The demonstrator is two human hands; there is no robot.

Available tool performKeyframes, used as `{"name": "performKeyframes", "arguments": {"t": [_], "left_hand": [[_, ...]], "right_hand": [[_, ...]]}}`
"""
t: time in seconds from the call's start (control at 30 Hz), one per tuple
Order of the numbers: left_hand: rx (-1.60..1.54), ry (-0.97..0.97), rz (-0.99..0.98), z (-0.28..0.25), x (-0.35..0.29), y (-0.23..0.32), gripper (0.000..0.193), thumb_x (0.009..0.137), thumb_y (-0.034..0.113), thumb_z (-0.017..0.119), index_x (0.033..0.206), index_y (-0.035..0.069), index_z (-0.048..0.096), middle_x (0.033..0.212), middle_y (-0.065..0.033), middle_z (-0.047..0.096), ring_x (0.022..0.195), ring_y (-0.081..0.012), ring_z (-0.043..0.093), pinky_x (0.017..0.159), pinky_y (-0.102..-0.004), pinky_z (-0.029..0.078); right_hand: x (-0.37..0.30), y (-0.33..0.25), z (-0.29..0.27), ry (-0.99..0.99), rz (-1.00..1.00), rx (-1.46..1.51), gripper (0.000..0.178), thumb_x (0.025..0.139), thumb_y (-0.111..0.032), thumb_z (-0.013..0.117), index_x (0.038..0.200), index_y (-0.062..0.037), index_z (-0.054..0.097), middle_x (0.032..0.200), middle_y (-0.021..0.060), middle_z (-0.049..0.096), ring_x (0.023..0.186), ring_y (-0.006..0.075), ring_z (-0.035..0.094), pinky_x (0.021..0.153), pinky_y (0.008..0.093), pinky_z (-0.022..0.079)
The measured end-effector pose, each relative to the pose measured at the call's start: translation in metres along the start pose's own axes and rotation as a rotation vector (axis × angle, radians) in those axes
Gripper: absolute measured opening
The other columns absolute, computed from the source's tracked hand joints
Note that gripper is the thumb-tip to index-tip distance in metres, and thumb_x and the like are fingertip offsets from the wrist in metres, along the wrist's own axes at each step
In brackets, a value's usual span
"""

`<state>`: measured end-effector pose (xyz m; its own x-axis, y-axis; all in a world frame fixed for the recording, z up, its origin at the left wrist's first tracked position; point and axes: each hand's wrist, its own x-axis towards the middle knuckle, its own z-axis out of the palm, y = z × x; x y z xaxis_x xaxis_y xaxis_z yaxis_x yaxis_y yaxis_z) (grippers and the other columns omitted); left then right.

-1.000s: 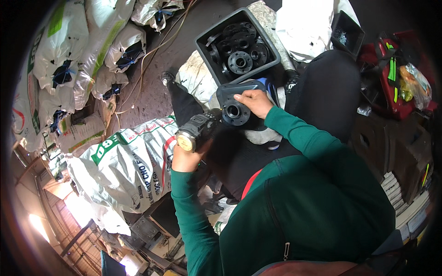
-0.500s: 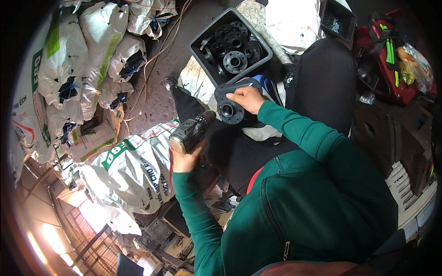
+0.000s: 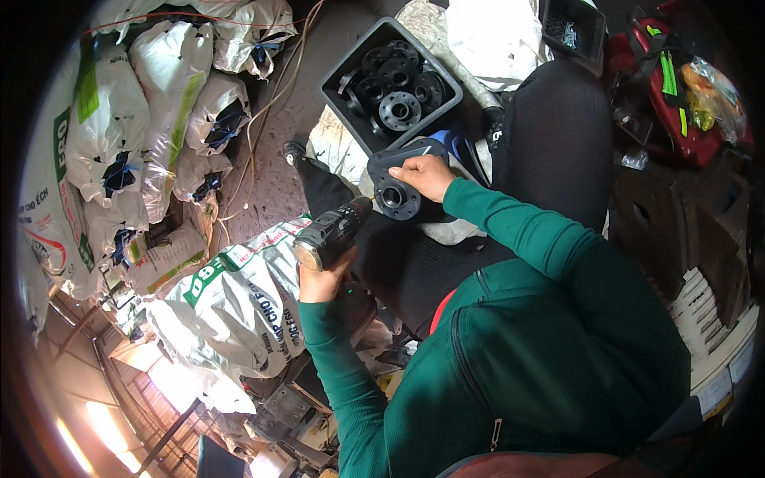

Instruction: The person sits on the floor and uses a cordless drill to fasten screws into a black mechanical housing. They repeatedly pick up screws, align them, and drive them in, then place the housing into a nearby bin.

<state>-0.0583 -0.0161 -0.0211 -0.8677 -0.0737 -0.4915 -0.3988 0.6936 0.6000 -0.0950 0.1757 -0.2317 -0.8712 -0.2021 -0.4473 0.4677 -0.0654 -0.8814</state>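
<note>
My left hand [image 3: 325,280] is wrapped round the grip of a dark cordless drill [image 3: 328,234], which points up and to the right. Its thin bit ends at the left edge of a round black flange [image 3: 401,209] with a raised hub and small holes round its face. Whether the bit sits in a hole is too small to tell. On the flange's upper part my right hand [image 3: 427,177] is closed, thumb and fingers gripping the rim. The flange rests against a flat dark grey piece [image 3: 414,153] over my lap.
Beyond the flange stands a grey bin [image 3: 452,103] holding several similar black flanges. A small black tray [image 3: 594,60] of screws lies at the far right, near a red bag [image 3: 661,103]. White sacks [image 3: 119,119] crowd the left, and a large white sack [image 3: 239,311] lies beside my left arm.
The whole view has shifted a little, with the bin now slightly further left. Both hands keep their grips, and the drill stays against the flange's left side.
</note>
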Motion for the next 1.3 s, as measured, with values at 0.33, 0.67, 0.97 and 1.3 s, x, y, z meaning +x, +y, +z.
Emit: {"name": "performKeyframes", "arguments": {"t": [0.33, 0.67, 0.97, 1.3], "left_hand": [[0.082, 0.018, 0.018, 0.006, 0.002, -0.003, 0.039, 0.075, 0.003, 0.075, 0.111, 0.001, 0.062, 0.096, -0.0065, 0.068, 0.078, -0.0165, 0.064, 0.068, -0.0305, 0.051], [0.261, -0.038, 0.181, 0.006, 0.019, -0.005, 0.033, 0.078, 0.003, 0.071, 0.109, 0.002, 0.062, 0.095, -0.0073, 0.067, 0.077, -0.0162, 0.062, 0.068, -0.0303, 0.050], [0.178, -0.084, 0.149, 0.011, 0.027, 0.003, 0.041, 0.074, 0.008, 0.074, 0.112, 0.001, 0.061, 0.108, -0.0151, 0.066, 0.100, -0.0270, 0.065, 0.088, -0.0344, 0.050], [0.150, 0.059, 0.206, 0.020, 0.010, -0.010, 0.036, 0.075, 0.011, 0.076, 0.107, 0.002, 0.064, 0.107, -0.0151, 0.067, 0.096, -0.0278, 0.067, 0.084, -0.0348, 0.051]], "right_hand": [[-0.005, -0.001, -0.003, 0.037, -0.054, -0.133, 0.044, 0.086, -0.039, 0.067, 0.067, 0.0002, 0.061, 0.057, 0.0123, 0.056, 0.052, 0.0191, 0.051, 0.054, 0.0361, 0.042], [-0.017, 0.003, -0.014, 0.077, -0.173, -0.473, 0.051, 0.086, -0.046, 0.062, 0.062, -0.0020, 0.055, 0.062, 0.0169, 0.056, 0.061, 0.0346, 0.056, 0.059, 0.0451, 0.044], [-0.015, 0.010, -0.012, 0.094, -0.234, -0.417, 0.050, 0.086, -0.037, 0.067, 0.061, -0.0008, 0.045, 0.058, 0.0125, 0.044, 0.053, 0.0286, 0.045, 0.052, 0.0410, 0.036], [-0.011, 0.017, -0.012, 0.100, -0.337, -0.466, 0.046, 0.086, -0.040, 0.065, 0.064, -0.0019, 0.051, 0.064, 0.0145, 0.053, 0.061, 0.0337, 0.055, 0.057, 0.0440, 0.041]]}}
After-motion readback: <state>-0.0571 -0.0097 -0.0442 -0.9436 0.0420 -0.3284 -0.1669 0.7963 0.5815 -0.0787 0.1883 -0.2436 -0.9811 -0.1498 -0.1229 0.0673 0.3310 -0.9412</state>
